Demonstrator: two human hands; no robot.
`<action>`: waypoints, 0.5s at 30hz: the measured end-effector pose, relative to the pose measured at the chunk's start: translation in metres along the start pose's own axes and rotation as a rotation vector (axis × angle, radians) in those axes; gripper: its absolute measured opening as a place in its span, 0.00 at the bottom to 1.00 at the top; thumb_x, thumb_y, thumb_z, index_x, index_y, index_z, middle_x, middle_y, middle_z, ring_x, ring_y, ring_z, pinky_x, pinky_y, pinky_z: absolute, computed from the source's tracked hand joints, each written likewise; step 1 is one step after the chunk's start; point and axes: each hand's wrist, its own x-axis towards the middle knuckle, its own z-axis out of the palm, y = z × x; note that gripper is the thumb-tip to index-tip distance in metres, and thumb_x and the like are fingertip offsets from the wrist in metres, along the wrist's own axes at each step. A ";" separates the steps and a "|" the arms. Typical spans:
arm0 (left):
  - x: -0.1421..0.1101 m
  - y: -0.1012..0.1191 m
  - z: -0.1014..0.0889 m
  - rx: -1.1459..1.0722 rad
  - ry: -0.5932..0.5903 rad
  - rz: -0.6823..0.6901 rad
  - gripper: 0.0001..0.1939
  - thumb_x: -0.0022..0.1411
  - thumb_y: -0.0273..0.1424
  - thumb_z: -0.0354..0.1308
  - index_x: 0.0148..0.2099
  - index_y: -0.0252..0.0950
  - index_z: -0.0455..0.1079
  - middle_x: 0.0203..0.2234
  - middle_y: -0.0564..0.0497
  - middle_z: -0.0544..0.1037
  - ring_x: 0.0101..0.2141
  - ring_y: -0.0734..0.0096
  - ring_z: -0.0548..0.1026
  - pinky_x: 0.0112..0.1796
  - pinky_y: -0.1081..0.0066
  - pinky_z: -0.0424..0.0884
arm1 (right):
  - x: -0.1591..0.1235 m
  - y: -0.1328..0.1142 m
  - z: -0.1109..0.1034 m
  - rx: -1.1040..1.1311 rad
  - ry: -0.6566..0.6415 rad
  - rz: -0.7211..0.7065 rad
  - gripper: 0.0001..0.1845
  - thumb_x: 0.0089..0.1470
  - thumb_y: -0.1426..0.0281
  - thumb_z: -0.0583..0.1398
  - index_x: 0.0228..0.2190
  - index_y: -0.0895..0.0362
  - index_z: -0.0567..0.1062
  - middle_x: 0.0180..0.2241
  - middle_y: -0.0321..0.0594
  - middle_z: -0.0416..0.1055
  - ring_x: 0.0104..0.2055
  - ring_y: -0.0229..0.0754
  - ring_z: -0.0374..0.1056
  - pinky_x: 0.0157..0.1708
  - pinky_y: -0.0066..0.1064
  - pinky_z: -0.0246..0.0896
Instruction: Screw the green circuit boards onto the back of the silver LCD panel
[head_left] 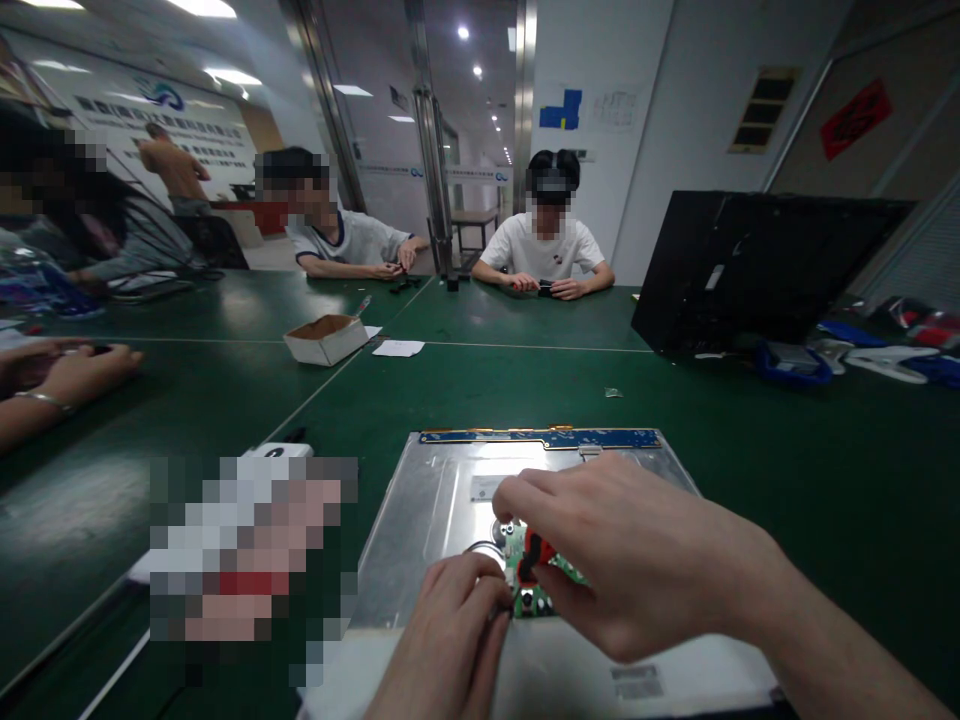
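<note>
A metal-backed display panel (420,520) lies in front of me, with a blue circuit strip (487,438) along its far edge. On the panel sits a green circuit board (541,600), partly covered by my hands. My right hand (622,550) is closed around a red-and-black screwdriver (531,558) held over the board; its tip is hidden. At the board's near left edge rests my left hand (457,620), its fingers curled and pressed together. Whatever they may pinch there is hidden. A dark cable (487,547) loops just beyond these fingers.
A white device (277,450) and a pixelated patch lie left of the panel. Farther out are an open cardboard box (326,340), a paper slip (399,348) and a large black monitor (750,270). Several people sit around the green table (510,385), their hands on small items.
</note>
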 end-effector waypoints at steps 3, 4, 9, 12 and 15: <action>0.000 0.001 0.000 -0.010 0.026 0.007 0.08 0.64 0.23 0.50 0.40 0.39 0.68 0.40 0.46 0.74 0.41 0.61 0.73 0.41 0.64 0.73 | 0.001 0.000 0.001 -0.013 0.008 0.022 0.10 0.57 0.69 0.55 0.41 0.55 0.63 0.33 0.36 0.71 0.27 0.38 0.62 0.21 0.30 0.44; 0.000 0.001 0.000 -0.014 0.032 0.006 0.08 0.64 0.23 0.50 0.40 0.39 0.69 0.40 0.46 0.74 0.41 0.61 0.73 0.41 0.64 0.73 | 0.002 0.000 0.001 -0.020 0.013 0.029 0.09 0.58 0.68 0.55 0.42 0.55 0.63 0.32 0.35 0.72 0.26 0.38 0.62 0.21 0.31 0.43; -0.001 0.001 -0.001 -0.007 0.004 -0.005 0.08 0.64 0.23 0.50 0.41 0.39 0.68 0.41 0.45 0.74 0.42 0.61 0.72 0.42 0.63 0.73 | 0.003 0.001 0.002 -0.047 0.009 0.031 0.07 0.59 0.65 0.56 0.38 0.54 0.64 0.30 0.34 0.72 0.27 0.38 0.63 0.22 0.31 0.41; -0.001 0.001 -0.001 -0.006 -0.013 -0.013 0.08 0.65 0.25 0.49 0.41 0.38 0.68 0.42 0.44 0.73 0.43 0.60 0.71 0.43 0.62 0.72 | 0.002 0.001 0.001 -0.026 0.002 0.001 0.07 0.56 0.67 0.57 0.38 0.55 0.64 0.33 0.37 0.71 0.28 0.38 0.63 0.22 0.30 0.43; -0.001 0.002 0.000 -0.012 -0.013 -0.027 0.08 0.66 0.25 0.47 0.41 0.38 0.68 0.42 0.44 0.72 0.43 0.60 0.71 0.44 0.61 0.72 | 0.002 0.001 0.001 -0.005 0.005 -0.004 0.08 0.55 0.70 0.56 0.39 0.56 0.64 0.34 0.38 0.71 0.28 0.38 0.62 0.22 0.30 0.44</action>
